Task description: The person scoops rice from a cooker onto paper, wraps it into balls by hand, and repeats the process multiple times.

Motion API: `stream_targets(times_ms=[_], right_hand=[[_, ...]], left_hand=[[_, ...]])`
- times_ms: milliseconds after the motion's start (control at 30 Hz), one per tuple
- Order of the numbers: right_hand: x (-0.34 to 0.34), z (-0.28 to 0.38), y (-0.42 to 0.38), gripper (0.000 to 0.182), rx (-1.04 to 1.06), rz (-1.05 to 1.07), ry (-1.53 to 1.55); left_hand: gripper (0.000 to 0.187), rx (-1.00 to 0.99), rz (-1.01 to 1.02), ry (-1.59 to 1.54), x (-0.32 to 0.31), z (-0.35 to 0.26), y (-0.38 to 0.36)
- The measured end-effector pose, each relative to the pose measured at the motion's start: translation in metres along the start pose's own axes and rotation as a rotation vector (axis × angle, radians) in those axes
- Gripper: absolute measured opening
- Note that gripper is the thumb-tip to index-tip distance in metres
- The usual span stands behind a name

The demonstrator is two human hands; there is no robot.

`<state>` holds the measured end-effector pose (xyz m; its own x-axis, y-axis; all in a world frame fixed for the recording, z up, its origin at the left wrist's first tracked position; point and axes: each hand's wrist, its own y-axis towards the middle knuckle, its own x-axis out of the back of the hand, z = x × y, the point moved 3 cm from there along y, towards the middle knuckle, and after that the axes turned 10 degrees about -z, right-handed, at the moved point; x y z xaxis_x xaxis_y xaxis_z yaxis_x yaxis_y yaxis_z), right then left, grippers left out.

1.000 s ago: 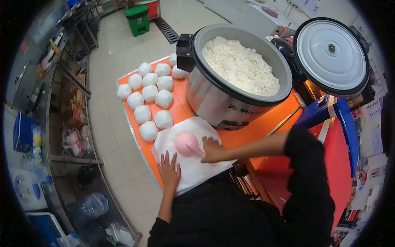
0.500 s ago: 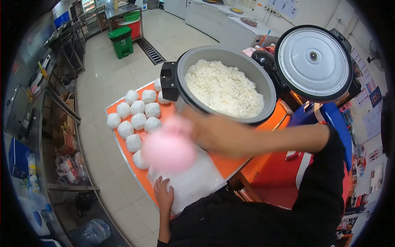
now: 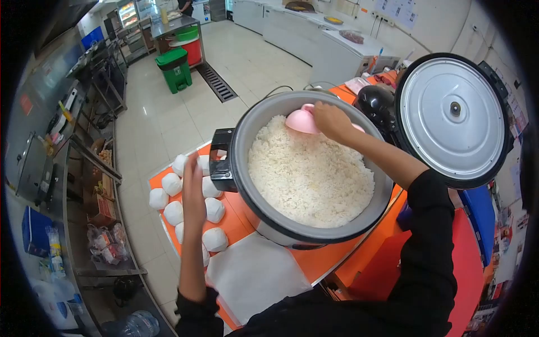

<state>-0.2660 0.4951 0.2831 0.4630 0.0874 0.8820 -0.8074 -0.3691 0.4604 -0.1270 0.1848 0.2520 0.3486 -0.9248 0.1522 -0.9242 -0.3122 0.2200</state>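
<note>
My right hand (image 3: 332,121) grips a pink rounded scoop (image 3: 302,122) by its handle. The scoop's lower edge touches the white cooked rice (image 3: 311,174) near the far wall of a large rice cooker (image 3: 242,163). Another bit of pink shows beyond my right wrist; I cannot make out what it belongs to. My left hand (image 3: 193,182), slightly blurred and seen edge-on, is raised with fingers stretched out beside the cooker's black handle (image 3: 223,160). Around and below it sit several white paper-wrapped bundles (image 3: 214,240). White paper sheets (image 3: 255,269) lie flat in front of me.
The cooker's round lid (image 3: 452,123) stands raised at the right. An orange tabletop (image 3: 241,210) carries the cooker. Metal shelving (image 3: 106,272) runs along the left, and a green bin (image 3: 175,70) stands on the floor. At the far back is another person (image 3: 186,7).
My right hand has carried the pink scoop from above the paper into the cooker. My left hand has lifted off the paper sheets and moved up toward the cooker handle. The view has shifted.
</note>
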Motion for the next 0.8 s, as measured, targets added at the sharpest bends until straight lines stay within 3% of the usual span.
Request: stream_targets(times_ms=[67, 133, 300, 367, 433, 467, 567, 600, 667, 800], right_hand=[[-0.006, -0.006, 0.014, 0.03, 0.008, 0.097, 0.047], [-0.019, -0.012, 0.02, 0.044, 0.002, 0.143, 0.071], [-0.016, 0.001, 0.021, 0.039, -0.049, 0.324, 0.098], [-0.009, 0.01, 0.017, 0.04, -0.034, 0.352, 0.124], [-0.011, 0.015, 0.012, 0.04, -0.025, 0.367, 0.132], [-0.012, 0.015, 0.009, 0.04, -0.018, 0.382, 0.142], [-0.002, 0.024, -0.005, 0.036, 0.076, 0.415, 0.14], [-0.005, 0.023, -0.012, 0.036, 0.081, 0.409, 0.135], [-0.012, 0.025, -0.033, 0.034, 0.237, 0.494, 0.254], [0.041, 0.079, -0.077, 0.039, 0.13, 0.67, 0.373]], left_hand=[[0.048, 0.111, 0.061, -0.156, -0.026, 0.013, 0.044], [0.046, 0.085, 0.076, -0.068, -0.038, 0.009, 0.052], [0.036, -0.007, 0.071, 0.018, -0.043, 0.023, 0.063], [0.036, 0.067, 0.05, 0.022, -0.045, 0.033, 0.07], [0.036, -0.269, 0.054, 0.226, -0.046, 0.044, 0.077], [0.036, -0.098, 0.025, 0.072, -0.047, 0.045, 0.075], [0.036, -0.139, 0.0, 0.095, -0.044, 0.023, 0.062], [0.036, -0.267, -0.021, 0.181, -0.045, 0.036, 0.069], [0.036, -0.189, -0.032, 0.101, -0.044, 0.029, 0.068], [0.036, -0.039, 0.009, -0.111, -0.046, 0.04, 0.073]])
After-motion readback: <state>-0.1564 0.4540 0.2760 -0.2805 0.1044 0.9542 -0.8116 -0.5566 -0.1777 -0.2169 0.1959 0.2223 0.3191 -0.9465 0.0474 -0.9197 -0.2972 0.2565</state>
